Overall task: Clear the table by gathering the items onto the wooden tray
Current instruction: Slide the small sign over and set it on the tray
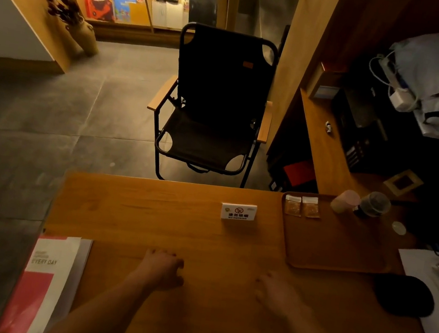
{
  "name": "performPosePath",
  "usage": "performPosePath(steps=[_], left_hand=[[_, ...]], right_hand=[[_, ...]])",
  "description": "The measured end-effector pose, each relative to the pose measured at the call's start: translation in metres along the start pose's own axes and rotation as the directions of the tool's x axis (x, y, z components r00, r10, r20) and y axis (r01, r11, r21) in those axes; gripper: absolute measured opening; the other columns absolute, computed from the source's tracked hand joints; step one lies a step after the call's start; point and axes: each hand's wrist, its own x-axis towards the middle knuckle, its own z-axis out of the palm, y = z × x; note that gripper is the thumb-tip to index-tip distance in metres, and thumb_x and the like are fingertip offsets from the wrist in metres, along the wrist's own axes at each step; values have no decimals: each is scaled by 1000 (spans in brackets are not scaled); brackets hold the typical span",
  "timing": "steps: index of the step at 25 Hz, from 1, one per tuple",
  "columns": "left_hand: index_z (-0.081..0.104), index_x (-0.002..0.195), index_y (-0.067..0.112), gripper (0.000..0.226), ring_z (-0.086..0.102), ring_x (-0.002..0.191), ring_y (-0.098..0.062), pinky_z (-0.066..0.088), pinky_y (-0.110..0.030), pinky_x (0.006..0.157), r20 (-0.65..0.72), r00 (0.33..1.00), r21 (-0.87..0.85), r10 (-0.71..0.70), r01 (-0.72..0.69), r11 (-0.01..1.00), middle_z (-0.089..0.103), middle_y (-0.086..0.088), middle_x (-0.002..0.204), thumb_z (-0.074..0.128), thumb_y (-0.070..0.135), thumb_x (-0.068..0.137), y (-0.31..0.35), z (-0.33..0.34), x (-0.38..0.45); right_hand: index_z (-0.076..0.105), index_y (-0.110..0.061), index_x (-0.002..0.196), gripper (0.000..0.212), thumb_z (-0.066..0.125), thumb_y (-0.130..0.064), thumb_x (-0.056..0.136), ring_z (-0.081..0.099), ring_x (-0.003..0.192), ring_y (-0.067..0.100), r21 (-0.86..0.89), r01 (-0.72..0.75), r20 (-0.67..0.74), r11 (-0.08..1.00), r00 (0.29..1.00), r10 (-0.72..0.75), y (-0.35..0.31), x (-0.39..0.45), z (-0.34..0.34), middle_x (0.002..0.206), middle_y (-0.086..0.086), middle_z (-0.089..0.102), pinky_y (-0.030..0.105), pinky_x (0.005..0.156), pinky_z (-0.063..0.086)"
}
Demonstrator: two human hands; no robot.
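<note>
The wooden tray (334, 249) lies at the table's right side. On its far edge rest two small sugar packets (302, 205), a pink cup (345, 201), a dark plastic cup with a clear lid (373, 205) and a small round lid (398, 228). A white no-smoking sign (238, 212) stands on the table just left of the tray. My left hand (161, 270) rests on the tabletop near the front with its fingers loosely curled, holding nothing. My right hand (276, 291) rests flat beside it, also holding nothing.
Red-and-white magazines (48, 283) lie at the table's left front corner. A black round object (404, 295) sits on white paper (427, 294) at the right. A black folding chair (212, 108) stands behind the table. A wooden shelf (326, 151) with clutter runs along the right.
</note>
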Motion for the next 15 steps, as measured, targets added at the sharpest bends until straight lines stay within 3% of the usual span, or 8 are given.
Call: performPosePath(steps=[7, 13, 15], left_hand=[[49, 130, 29, 42, 43, 125, -24, 32, -45, 108, -194, 981, -45, 7, -17, 999, 48, -2, 135, 53, 46, 92, -1, -9, 55], [43, 132, 33, 53, 38, 129, -23, 35, -44, 106, -510, 859, -220, -50, -74, 973, 43, -1, 139, 57, 54, 85, 7, -13, 104], [40, 135, 34, 63, 37, 129, -24, 37, -45, 105, -556, 828, -276, -77, -97, 956, 41, -2, 140, 62, 59, 80, 11, -17, 122]], right_hand=[[11, -37, 153, 71, 45, -56, 93, 1, 151, 27, -14, -1, -157, 1000, 988, -1, 10, 46, 27, 165, 2, 1, 47, 121, 13], [-22, -45, 147, 78, 19, -74, 87, -31, 145, 24, -117, 24, -280, 993, 958, -56, 29, 69, 64, 158, -1, -32, 51, 118, -12], [-18, -43, 149, 77, 14, -74, 86, -33, 144, 22, -92, 39, -341, 995, 938, -68, 32, 72, 77, 160, -1, -29, 52, 117, -15]])
